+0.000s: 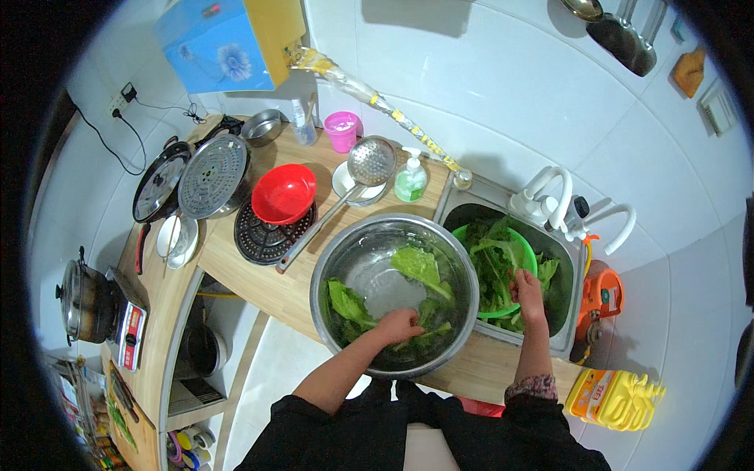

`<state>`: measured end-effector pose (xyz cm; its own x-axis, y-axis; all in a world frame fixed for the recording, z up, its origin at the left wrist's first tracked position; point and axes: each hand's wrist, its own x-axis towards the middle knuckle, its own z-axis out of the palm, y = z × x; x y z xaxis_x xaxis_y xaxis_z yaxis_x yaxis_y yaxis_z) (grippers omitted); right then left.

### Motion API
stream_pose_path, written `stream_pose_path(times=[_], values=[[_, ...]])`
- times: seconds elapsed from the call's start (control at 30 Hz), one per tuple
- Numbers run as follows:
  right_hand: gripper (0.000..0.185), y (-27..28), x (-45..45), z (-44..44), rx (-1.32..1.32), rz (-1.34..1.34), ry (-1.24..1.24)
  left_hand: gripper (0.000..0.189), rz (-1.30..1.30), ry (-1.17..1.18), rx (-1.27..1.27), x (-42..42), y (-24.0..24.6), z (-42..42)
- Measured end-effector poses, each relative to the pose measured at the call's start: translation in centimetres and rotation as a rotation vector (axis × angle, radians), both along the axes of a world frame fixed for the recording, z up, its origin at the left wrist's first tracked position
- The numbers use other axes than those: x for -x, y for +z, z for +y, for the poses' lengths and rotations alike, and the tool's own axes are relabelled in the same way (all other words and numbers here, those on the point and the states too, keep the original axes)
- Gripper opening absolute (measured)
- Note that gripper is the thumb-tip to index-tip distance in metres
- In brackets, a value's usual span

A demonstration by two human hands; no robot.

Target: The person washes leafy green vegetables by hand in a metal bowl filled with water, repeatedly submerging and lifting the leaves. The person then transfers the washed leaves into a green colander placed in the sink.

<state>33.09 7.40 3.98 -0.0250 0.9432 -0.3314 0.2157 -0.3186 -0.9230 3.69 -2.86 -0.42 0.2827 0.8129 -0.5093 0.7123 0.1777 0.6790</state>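
A large stainless steel basin (pixel 383 225) with water and several green leaves (pixel 419 266) stands on the wooden counter. Over its near part is my left hand (pixel 402 327), fingers at the leaves by the water; whether they grip one is unclear. To the right, a bright green plastic basket (pixel 529 249) full of leafy greens (pixel 492 259) sits in the steel sink (pixel 570 306). My right hand (pixel 526 289) is at the basket's right side, with its fingers closed on a leafy stalk. More leaves lie in the sink around the basket.
A skimmer (pixel 330 215), a red bowl (pixel 284 193), a soap dispenser (pixel 410 179) and a pink cup (pixel 341 130) stand behind the basin. White faucets (pixel 551 200) rise behind the sink. A yellow plastic pack (pixel 615 400) is at lower right. Pans and a lidded pot (pixel 85 300) are at left.
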Motion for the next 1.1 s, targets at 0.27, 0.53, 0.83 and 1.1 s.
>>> stream_pose_path(times=[0.27,0.53,0.83,1.1], values=[[0.024,0.5,5.0,-3.8,-0.258,-0.397,0.079,0.029,-0.726,0.702,0.293,2.1,0.6,-0.7],[0.037,1.7,16.7,-10.4,-0.240,-0.489,0.796,0.022,-0.894,1.160,0.241,0.9,-0.6,-1.2],[0.051,-1.8,19.3,-11.1,-0.274,-0.552,0.769,0.022,-0.566,1.224,-0.042,0.2,-0.5,-1.1],[0.045,0.4,20.6,-11.1,-0.173,-0.665,0.671,0.016,-0.604,1.285,-0.010,0.6,-1.7,-0.3]])
